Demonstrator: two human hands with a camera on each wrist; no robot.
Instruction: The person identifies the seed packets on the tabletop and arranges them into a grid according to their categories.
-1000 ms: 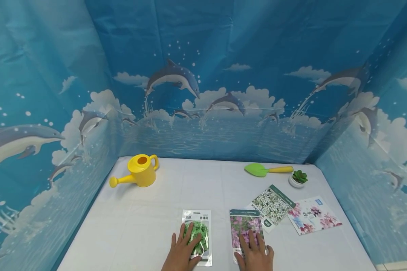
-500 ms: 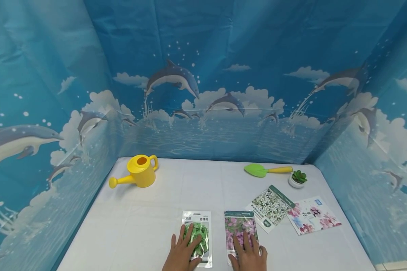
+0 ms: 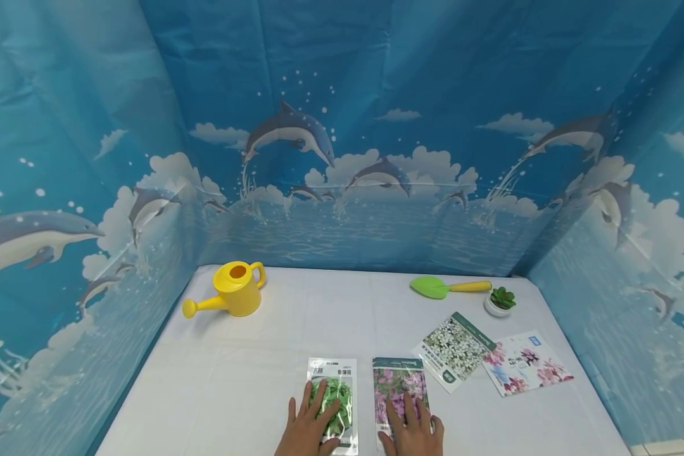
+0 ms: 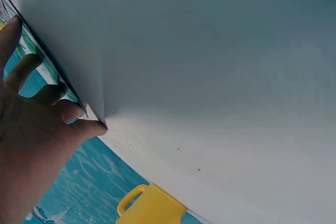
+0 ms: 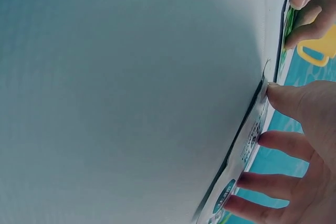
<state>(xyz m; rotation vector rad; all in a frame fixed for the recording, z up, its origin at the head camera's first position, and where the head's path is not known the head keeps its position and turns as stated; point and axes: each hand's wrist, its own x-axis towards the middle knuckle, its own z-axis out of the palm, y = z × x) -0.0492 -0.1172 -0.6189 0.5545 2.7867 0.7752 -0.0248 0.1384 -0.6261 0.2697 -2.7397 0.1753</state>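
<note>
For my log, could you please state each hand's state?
Left hand: open, flat on green seed packet.
Right hand: open, flat on pink-flower seed packet.

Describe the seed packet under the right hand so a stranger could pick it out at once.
Start at the white table and go to its near edge, where two packets lie side by side under flat hands. The pink-flower packet is the right one, beneath the right hand. Its neighbour, the green-leaf packet, shows leaves, not pink blooms.

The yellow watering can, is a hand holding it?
No, the yellow watering can stands alone at the far left of the table, while both hands lie flat on seed packets at the near edge.
</note>
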